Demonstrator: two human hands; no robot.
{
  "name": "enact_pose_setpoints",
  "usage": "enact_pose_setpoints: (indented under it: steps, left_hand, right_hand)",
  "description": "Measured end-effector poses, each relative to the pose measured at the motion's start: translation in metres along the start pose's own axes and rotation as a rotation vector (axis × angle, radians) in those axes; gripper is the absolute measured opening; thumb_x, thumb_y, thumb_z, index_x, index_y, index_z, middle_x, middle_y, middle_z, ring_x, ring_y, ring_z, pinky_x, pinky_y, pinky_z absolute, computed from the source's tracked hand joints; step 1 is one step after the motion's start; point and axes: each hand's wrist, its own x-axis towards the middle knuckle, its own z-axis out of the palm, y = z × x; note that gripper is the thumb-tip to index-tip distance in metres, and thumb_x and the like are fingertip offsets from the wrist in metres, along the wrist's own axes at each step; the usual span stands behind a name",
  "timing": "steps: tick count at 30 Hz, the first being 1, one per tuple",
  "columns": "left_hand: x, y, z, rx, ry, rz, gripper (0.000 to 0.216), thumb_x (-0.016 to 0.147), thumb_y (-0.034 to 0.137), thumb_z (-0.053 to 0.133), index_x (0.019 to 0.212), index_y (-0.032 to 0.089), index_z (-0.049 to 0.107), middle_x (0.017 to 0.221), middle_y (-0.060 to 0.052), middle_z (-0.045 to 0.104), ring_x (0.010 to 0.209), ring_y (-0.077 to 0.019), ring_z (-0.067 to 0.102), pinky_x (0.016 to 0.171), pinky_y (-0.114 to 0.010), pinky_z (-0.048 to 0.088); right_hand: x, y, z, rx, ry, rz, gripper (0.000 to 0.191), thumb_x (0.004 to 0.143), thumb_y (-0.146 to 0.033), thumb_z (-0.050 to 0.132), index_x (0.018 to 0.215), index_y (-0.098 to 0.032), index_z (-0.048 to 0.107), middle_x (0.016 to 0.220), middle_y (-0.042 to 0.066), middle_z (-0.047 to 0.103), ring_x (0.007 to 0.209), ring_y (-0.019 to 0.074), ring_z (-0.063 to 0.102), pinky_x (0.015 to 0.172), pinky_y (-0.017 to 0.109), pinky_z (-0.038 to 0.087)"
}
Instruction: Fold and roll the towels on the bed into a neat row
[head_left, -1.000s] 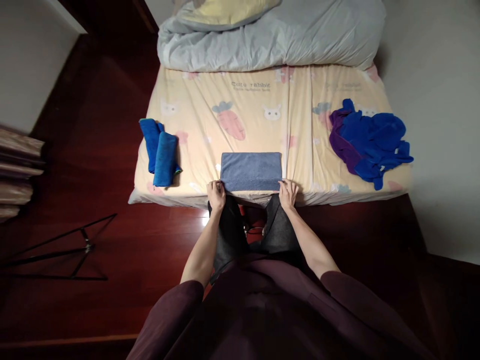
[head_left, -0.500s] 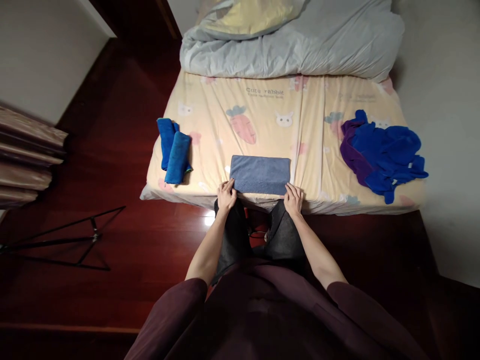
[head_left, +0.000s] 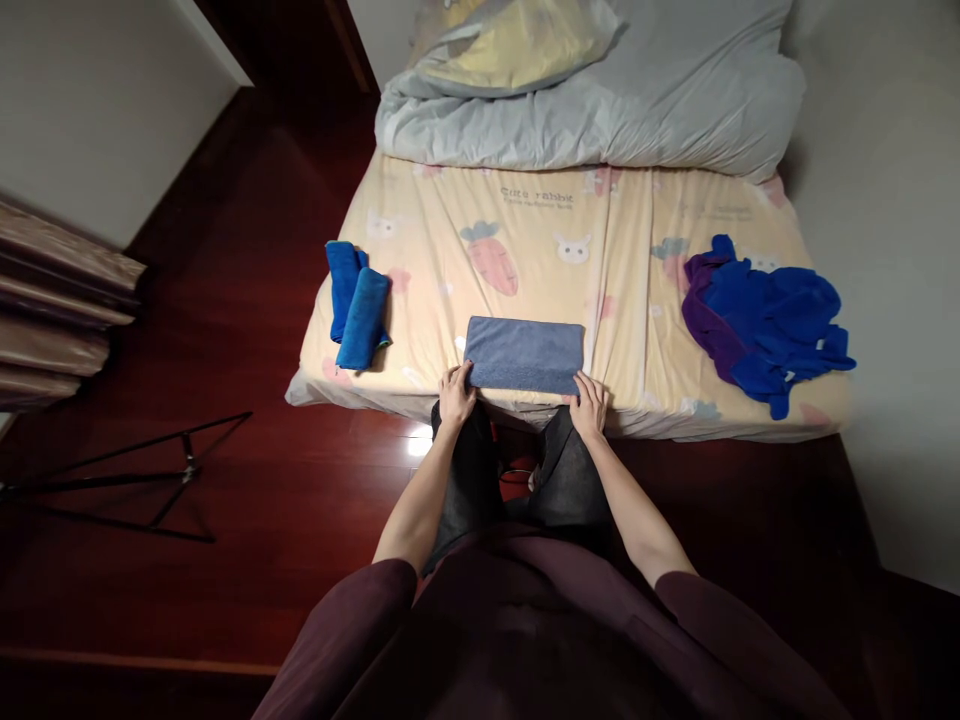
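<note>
A grey-blue towel point(head_left: 525, 352), folded into a long rectangle, lies flat near the front edge of the bed. My left hand point(head_left: 455, 396) is at its near left corner, fingers closed on the edge. At the near right corner my right hand point(head_left: 589, 404) pinches the towel in the same way. The undersides of both hands are hidden. To the left rest rolled blue towels point(head_left: 364, 318), one leaning on another. On the right lies a crumpled heap of blue and purple cloths point(head_left: 776, 325).
The bed point(head_left: 420, 260) has a yellow sheet with carrot and rabbit prints. A grey quilt point(head_left: 675, 110) and a yellow pillow point(head_left: 525, 45) are bunched at the back. A black tripod point(head_left: 187, 470) stands on the dark red floor at left, near a curtain point(head_left: 60, 310).
The view has shifted slightly, so the bed and its things sit a little lower and further right. Both hands stay at the towel's near corners.
</note>
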Motion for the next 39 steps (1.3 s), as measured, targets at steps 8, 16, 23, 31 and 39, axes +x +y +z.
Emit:
enact_pose_setpoints:
  steps: [8,16,23,31,39]
  left_hand:
    - [0.001,-0.010,0.006,-0.122,0.080,0.038,0.070,0.079,-0.001,0.047,0.142,0.027,0.061,0.140,-0.009,0.064,0.135,-0.0301,0.052,0.117,-0.052,0.042]
    - [0.001,-0.009,0.004,-0.164,0.117,-0.037,0.050,0.089,0.008,0.046,0.133,0.022,0.066,0.124,-0.015,0.065,0.128,-0.0317,0.055,0.112,-0.050,0.045]
    - [0.003,-0.018,0.013,-0.175,0.172,-0.136,0.035,0.102,0.025,0.045,0.132,0.019,0.060,0.115,-0.016,0.062,0.115,-0.0307,0.061,0.104,-0.048,0.048]
    - [0.003,-0.015,0.014,-0.230,0.215,-0.146,0.038,0.106,0.039,0.042,0.135,0.019,0.055,0.113,-0.015,0.064,0.107,-0.0270,0.062,0.105,-0.044,0.047]
    - [0.002,-0.013,0.009,-0.196,0.171,-0.097,0.039,0.106,0.033,0.038,0.136,0.021,0.060,0.099,-0.012,0.065,0.107,-0.0298,0.061,0.104,-0.048,0.049]
  right_hand:
    - [0.002,0.000,-0.003,0.050,0.024,-0.008,0.048,0.091,-0.009,0.045,0.133,-0.019,0.066,0.148,0.011,0.063,0.139,0.0242,0.050,0.118,0.047,0.037]
    - [0.001,0.002,0.000,0.048,0.039,0.071,0.043,0.093,-0.011,0.045,0.130,-0.018,0.065,0.131,0.013,0.072,0.126,0.0260,0.057,0.108,0.043,0.041]
    - [0.000,0.010,0.010,0.070,0.113,0.168,0.032,0.103,-0.028,0.045,0.124,-0.018,0.066,0.121,0.016,0.073,0.114,0.0296,0.060,0.104,0.046,0.043]
    - [-0.001,0.013,0.016,0.130,0.161,0.218,0.043,0.108,-0.045,0.040,0.130,-0.016,0.062,0.103,0.015,0.073,0.102,0.0286,0.066,0.099,0.044,0.048]
    - [-0.001,0.016,0.016,0.158,0.149,0.208,0.044,0.107,-0.047,0.041,0.128,-0.016,0.065,0.100,0.014,0.074,0.098,0.0272,0.068,0.095,0.040,0.053]
